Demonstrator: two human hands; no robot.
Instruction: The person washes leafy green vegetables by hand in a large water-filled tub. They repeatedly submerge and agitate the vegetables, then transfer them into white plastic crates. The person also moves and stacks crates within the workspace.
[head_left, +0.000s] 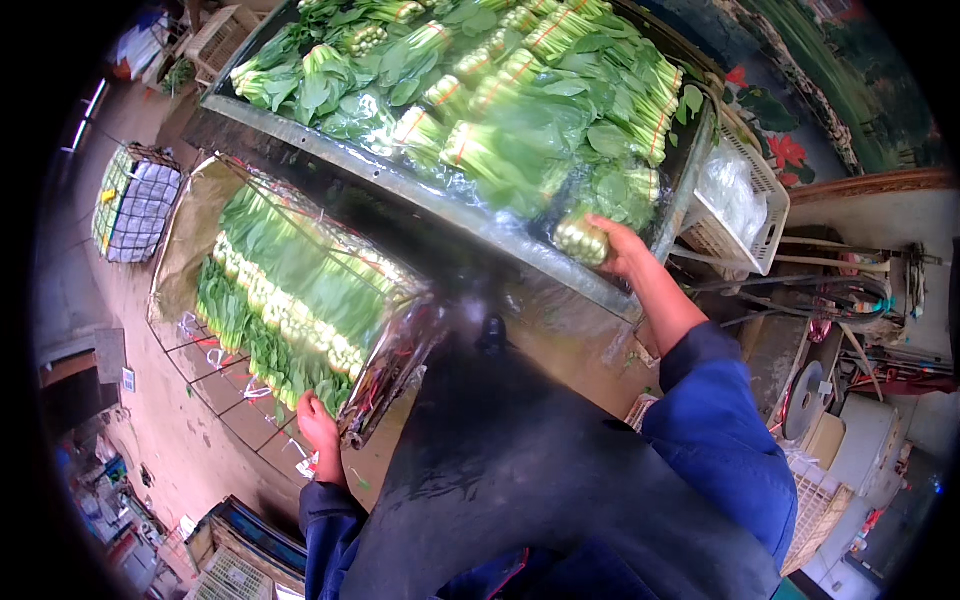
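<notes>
My right hand (622, 248) is closed around a bundle of leafy greens (580, 240) at the near right corner of a metal water trough (400, 178). The bundle's pale stem ends face me, its leaves toward the water. Many more greens (480, 150), tied with red bands, float and lie in the trough. At the lower left, my left hand (318, 428) is at the near edge of a wire crate (215, 385) packed with rows of greens (290, 290). Its fingers look curled against the leaves there; what they grip, if anything, is hidden.
A white plastic basket (735, 195) holding clear plastic stands right of the trough. Hoses (830, 290) run along the right side. Another wire crate (137, 205) with a pale load is at the far left. My black apron (520, 470) fills the lower middle. The floor (140, 330) looks wet.
</notes>
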